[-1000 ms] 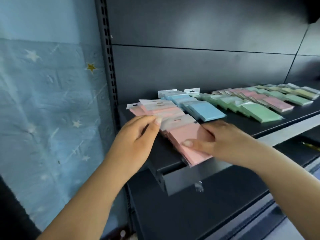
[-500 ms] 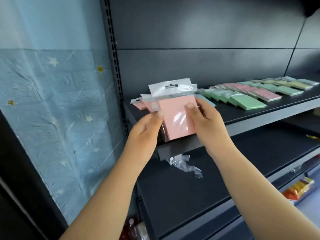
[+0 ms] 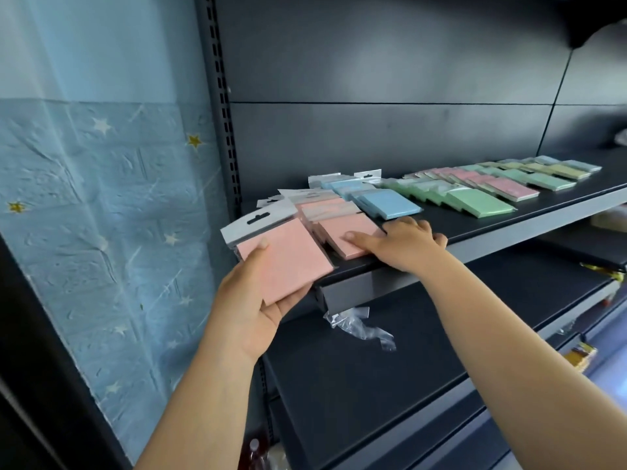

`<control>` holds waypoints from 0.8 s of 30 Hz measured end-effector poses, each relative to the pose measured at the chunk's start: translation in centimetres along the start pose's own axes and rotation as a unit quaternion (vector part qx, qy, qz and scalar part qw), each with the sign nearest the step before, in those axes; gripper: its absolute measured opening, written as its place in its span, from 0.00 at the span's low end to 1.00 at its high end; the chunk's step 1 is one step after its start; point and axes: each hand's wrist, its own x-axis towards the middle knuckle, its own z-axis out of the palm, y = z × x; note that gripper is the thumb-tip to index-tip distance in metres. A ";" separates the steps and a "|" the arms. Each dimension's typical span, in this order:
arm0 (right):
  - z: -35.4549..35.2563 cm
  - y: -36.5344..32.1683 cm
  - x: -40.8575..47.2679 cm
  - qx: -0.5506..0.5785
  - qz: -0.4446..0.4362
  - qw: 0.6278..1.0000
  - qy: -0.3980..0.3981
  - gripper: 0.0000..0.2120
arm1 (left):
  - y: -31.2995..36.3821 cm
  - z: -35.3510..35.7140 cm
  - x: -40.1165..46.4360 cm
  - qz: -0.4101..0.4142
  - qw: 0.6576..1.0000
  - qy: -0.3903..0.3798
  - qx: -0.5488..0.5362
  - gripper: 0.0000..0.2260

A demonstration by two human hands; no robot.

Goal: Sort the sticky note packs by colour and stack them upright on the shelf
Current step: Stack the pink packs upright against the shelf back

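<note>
Our left hand [image 3: 252, 305] gripped a pink pack [image 3: 283, 261] just off the shelf's [image 3: 492, 237] near left corner. Our right hand [image 3: 403, 244] lay with fingers relaxed on the pink row [image 3: 342, 228] there.

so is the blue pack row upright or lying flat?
Flat: the blue packs lie overlapped, faces up, on the shelf.

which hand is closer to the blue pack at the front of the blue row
Right. The right hand rests on the shelf edge just below the blue pack; the left hand holds a pink pack off to the left.
</note>
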 end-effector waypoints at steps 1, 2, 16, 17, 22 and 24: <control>0.2 0.0 0.1 0.016 0.002 1.000 0.011 0.37 | 0.0 0.0 0.1 0.001 1.000 0.002 0.001 0.03; 0.3 0.0 0.0 0.034 0.005 0.999 0.023 0.35 | 0.0 -0.1 0.2 0.003 1.000 0.002 0.002 0.03; 3.5 -4.6 -6.4 0.342 -0.127 0.922 0.127 0.16 | 0.1 -0.2 -0.1 0.034 0.992 -0.120 0.011 0.14; 3.9 -5.0 -6.6 0.280 -0.144 0.938 0.146 0.17 | 0.0 -0.2 -0.1 0.044 0.992 -0.118 0.013 0.12; 1.5 -3.7 -3.1 0.198 -0.118 0.955 0.185 0.15 | 0.0 -1.3 0.4 0.051 0.996 -0.079 -0.006 0.13; 0.1 -2.8 0.3 0.141 -0.064 0.980 0.128 0.21 | 0.2 -1.7 0.6 0.056 0.996 -0.066 -0.005 0.12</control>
